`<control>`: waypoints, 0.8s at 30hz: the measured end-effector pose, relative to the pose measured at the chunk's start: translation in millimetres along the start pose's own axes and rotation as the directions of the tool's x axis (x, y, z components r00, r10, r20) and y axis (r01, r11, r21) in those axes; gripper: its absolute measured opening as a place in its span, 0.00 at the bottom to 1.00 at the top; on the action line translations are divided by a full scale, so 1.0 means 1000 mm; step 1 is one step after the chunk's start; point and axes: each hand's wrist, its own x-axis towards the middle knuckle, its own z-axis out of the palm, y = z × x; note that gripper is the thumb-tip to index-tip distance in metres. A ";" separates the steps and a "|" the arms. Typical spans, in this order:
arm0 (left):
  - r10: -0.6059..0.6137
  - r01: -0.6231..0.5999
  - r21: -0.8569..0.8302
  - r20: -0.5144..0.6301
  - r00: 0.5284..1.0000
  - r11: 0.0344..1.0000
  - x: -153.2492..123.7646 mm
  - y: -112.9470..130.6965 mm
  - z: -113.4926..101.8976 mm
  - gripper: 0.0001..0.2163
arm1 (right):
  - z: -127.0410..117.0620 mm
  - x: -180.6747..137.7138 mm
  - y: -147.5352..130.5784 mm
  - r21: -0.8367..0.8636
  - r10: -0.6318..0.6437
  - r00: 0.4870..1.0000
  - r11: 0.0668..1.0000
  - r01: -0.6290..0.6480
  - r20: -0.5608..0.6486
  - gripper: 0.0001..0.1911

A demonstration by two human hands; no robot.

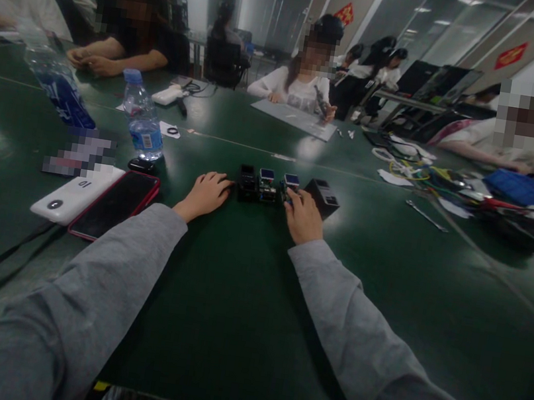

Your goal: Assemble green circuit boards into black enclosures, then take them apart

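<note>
My left hand (206, 195) lies on the green table with its fingers stretched out, holding nothing. Its fingertips end just left of an upright black plastic case (246, 182). Right of that case stands a small circuit board with a screen (266, 185). My right hand (305, 218) has its fingers closed on a second circuit board with a screen (291, 180), whose lower part they partly hide. Behind the right hand, another black case (326, 197) sits tilted to the right, close to the knuckles.
Left are a water bottle (143, 120), a larger blue-labelled bottle (65, 90), a white power bank (75, 193) and a red-edged phone (118, 203). A wrench (426, 216) and tangled cables (417, 169) lie right. Several people sit around the table (230, 315).
</note>
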 end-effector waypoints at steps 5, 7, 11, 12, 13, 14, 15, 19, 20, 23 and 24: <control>-0.002 0.002 0.005 -0.005 1.000 1.000 -0.001 0.001 -0.001 0.20 | -0.012 0.005 0.027 0.003 0.088 0.974 0.996 -0.089 -0.209 0.22; -0.009 0.009 0.015 -0.004 1.000 1.000 0.000 0.001 -0.002 0.19 | -0.012 0.004 0.046 -0.013 0.154 0.959 0.987 -0.162 -0.237 0.23; -0.015 0.015 0.009 0.003 1.000 1.000 0.000 0.003 -0.003 0.19 | -0.003 0.002 0.075 0.068 0.290 0.942 0.957 -0.282 -0.169 0.26; -0.017 0.017 0.006 0.006 1.000 1.000 0.000 0.004 -0.003 0.19 | -0.001 0.002 0.078 0.097 0.319 0.937 0.947 -0.307 -0.145 0.26; -0.019 0.019 0.005 0.009 1.000 1.000 0.000 0.004 -0.004 0.19 | 0.001 0.002 0.079 0.118 0.342 0.931 0.937 -0.328 -0.124 0.25; -0.023 0.023 0.005 0.011 1.000 1.000 0.000 0.004 -0.004 0.19 | 0.001 0.001 0.079 0.128 0.357 0.928 0.931 -0.343 -0.110 0.25; -0.026 0.026 0.006 0.012 1.000 1.000 0.000 0.004 -0.004 0.19 | 0.001 0.001 0.077 0.129 0.364 0.926 0.928 -0.351 -0.102 0.25; -0.014 0.014 0.011 0.005 1.000 1.000 0.000 0.003 -0.003 0.19 | -0.002 -0.001 0.066 0.117 0.343 0.936 0.936 -0.333 -0.080 0.26; -0.010 0.010 0.012 0.002 1.000 1.000 0.000 0.002 -0.002 0.19 | -0.002 -0.001 0.065 0.126 0.338 0.938 0.937 -0.327 -0.081 0.26; -0.011 0.011 0.014 -0.003 1.000 1.000 0.000 0.002 -0.001 0.19 | -0.003 0.001 0.067 0.203 0.356 0.924 0.924 -0.325 -0.141 0.25; -0.012 0.012 0.013 0.000 1.000 1.000 0.000 0.001 -0.001 0.20 | -0.003 0.001 0.070 0.240 0.381 0.909 0.910 -0.337 -0.167 0.24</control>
